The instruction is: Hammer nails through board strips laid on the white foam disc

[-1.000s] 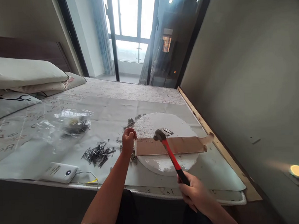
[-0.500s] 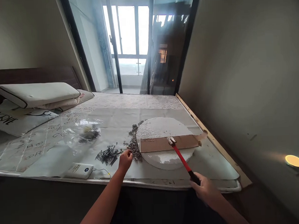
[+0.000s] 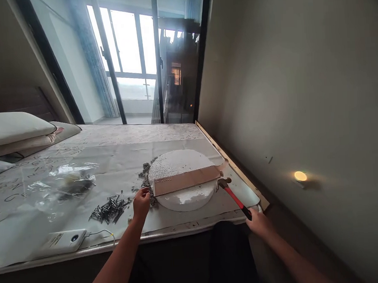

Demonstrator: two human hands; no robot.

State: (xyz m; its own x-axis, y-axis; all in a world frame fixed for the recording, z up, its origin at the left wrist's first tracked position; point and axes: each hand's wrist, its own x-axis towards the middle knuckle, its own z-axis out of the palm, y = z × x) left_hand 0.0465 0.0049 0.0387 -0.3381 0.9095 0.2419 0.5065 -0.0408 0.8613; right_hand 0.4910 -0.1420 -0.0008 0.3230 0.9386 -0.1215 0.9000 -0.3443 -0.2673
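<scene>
My right hand (image 3: pixel 258 222) is wrapped round the black grip of a claw hammer (image 3: pixel 231 194) with a red shaft. Its head is beside the right end of a brown board (image 3: pixel 187 180). The board lies across a round white foam disc (image 3: pixel 180 158), with a group of small marks or nail heads near its left end. My left hand (image 3: pixel 141 204) is closed, thumb and fingers together, just left of the board; anything between them is too small to make out. A pile of nails (image 3: pixel 109 209) lies to its left, and grey crumbly debris (image 3: pixel 145 172) lines the disc's left rim.
A clear plastic bag (image 3: pixel 73 182) with dark contents lies behind the nails. A white power bank (image 3: pixel 63 241) with a cable is at the front left edge. Pillows (image 3: pixel 19 130) are at the far left of the mattress. A wooden rail (image 3: pixel 227 154) and wall bound the right side.
The view has swung right, so everything sits further left. The hammer has moved from over the middle of the board to its right end. My left hand stays by the board's left end.
</scene>
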